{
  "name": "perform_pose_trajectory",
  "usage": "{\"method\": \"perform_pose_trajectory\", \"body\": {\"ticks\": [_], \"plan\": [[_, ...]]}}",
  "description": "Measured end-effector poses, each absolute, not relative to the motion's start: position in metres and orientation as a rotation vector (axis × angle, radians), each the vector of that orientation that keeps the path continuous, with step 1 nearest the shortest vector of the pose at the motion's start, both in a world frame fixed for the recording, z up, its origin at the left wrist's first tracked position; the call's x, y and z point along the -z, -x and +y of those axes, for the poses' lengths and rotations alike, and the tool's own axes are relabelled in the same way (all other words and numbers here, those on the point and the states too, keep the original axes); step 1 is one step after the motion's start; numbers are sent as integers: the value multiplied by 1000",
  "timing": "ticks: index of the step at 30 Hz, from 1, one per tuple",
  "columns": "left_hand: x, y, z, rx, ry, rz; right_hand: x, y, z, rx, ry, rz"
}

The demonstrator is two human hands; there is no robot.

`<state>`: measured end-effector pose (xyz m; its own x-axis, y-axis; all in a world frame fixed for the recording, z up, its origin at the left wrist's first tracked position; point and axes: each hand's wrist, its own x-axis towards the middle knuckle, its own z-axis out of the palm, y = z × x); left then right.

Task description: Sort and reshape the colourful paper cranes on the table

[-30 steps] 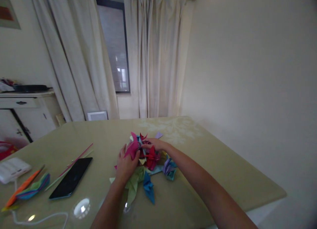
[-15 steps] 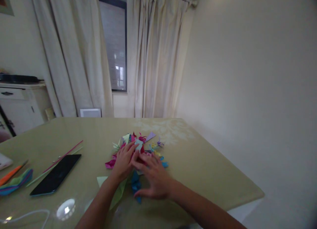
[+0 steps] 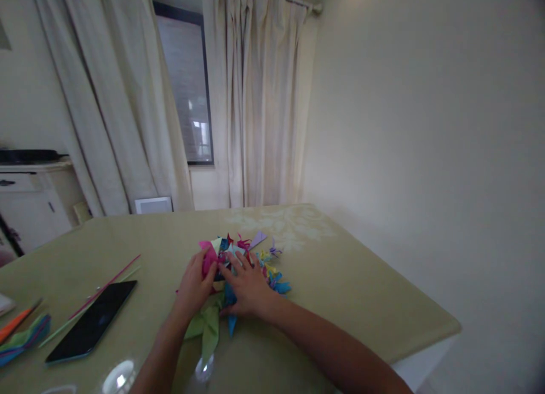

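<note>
A heap of small folded paper pieces in many colours lies mid-table. At its left side my left hand has thumb and fingers closed around a pink folded paper piece. My right hand spreads its fingers over the middle of the heap, touching the pieces under it. A green folded paper and a blue folded paper stick out toward me below the hands. Blue paper, a purple piece and a lilac triangle lie on the right and far sides. Pieces beneath my palms are hidden.
On the left of the glossy table lie a black phone, a pink thin stick, an orange-handled tool and coloured paper sheets. A wall runs along the right side.
Both hands have drawn slightly apart, and the left moved left onto the pink piece. The green and blue papers in front have shifted closer to the heap. The view has turned slightly.
</note>
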<state>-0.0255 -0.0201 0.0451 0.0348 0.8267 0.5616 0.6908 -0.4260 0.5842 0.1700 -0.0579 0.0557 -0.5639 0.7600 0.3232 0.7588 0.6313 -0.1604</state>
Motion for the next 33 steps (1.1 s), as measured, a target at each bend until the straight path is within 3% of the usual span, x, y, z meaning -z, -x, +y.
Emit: {"method": "perform_pose_trajectory", "body": {"ticks": [6, 12, 16, 27, 33], "plan": [[-39, 29, -32, -734, -2208, 1954, -68, -185, -21, -270, 1512, -2497], [-40, 22, -44, -483, -2232, 1815, -75, -195, -20, -227, 1548, -2505], [-37, 11, -42, -578, -2283, 1841, -69, -192, -18, -136, 1525, -2511], [-24, 2, -25, -927, -2343, 1565, -67, -202, 4, -265, 1293, -2471], [-24, 2, -20, -1321, -2235, 1452, -82, -211, 7, -314, 1196, -2171]]}}
